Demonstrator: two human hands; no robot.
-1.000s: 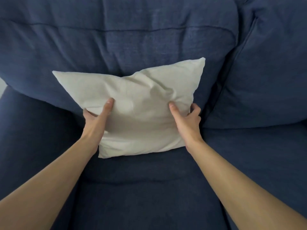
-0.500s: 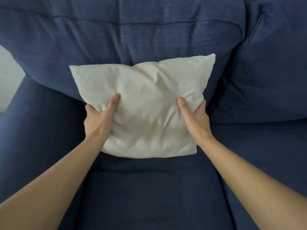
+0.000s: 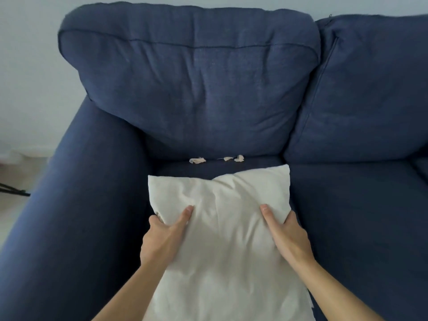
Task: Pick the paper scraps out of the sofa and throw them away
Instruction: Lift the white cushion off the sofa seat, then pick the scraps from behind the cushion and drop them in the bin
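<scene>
I have the pillow (image 3: 222,228) gripped in both hands, held out over the seat (image 3: 347,205) of the sofa (image 3: 81,216). My left hand (image 3: 162,239) clasps its left edge, thumb pressed into the front of the fabric and the other fingers wrapped around behind, out of sight. My right hand (image 3: 289,237) does the same on the right edge, thumb dug into the front, fingers curled around the side. The cloth wrinkles under both thumbs. The pillow is off-white and tilted, its far corners pointing toward the back cushion (image 3: 196,89), its near end dropping below the bottom of the view between my forearms.

The scraps (image 3: 216,159) lie in the crease where the seat meets the back cushion, just beyond the far edge of the pillow and apart from it. I can make out three small pale bits in a row: one to the left, two close together to the right. They rest on the blue fabric, partly tucked into the gap, and neither hand touches them.

A second back cushion (image 3: 370,89) stands to the right, and the armrest (image 3: 69,181) runs along my left. Behind the sofa is a pale wall (image 3: 30,66)
</scene>
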